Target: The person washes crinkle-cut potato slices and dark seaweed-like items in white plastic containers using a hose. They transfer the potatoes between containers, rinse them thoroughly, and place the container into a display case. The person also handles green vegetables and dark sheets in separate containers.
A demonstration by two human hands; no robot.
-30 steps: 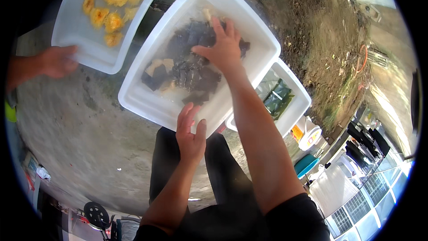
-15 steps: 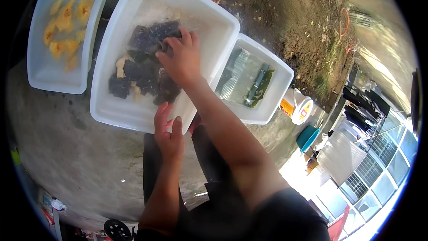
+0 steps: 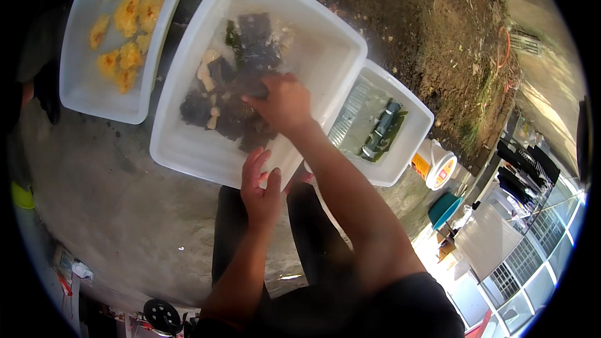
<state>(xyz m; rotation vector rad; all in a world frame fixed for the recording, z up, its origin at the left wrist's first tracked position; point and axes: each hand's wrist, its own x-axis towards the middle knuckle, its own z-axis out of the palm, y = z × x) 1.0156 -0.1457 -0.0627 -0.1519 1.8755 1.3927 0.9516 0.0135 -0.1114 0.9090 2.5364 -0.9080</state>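
Reaching into the middle white tub (image 3: 188,150), your right hand (image 3: 283,105) lies palm down on the dark wet pieces (image 3: 235,97) heaped inside it, fingers curled over the top of the pile; whether they actually grip a piece is hard to say, since the back of the hand hides the fingertips. Those dark pieces sit in the middle and left part of the tub, mixed with a few pale tan bits, and some shallow water seems to cover the far right corner.

Your left hand (image 3: 261,189) is spread flat, fingers together and pointing away from you, pressed against the near rim of that same tub and holding nothing.

To the left, well apart from your hands, a second white tub (image 3: 94,97) holds yellow-orange pieces (image 3: 125,40). To the right, touching the middle tub, a smaller white tub (image 3: 400,163) contains a ribbed metal sheet and something dark green. Just beyond it stands a small white bucket (image 3: 438,169). All tubs rest on the grey concrete floor (image 3: 94,213), with bare soil (image 3: 426,31) on the far side.
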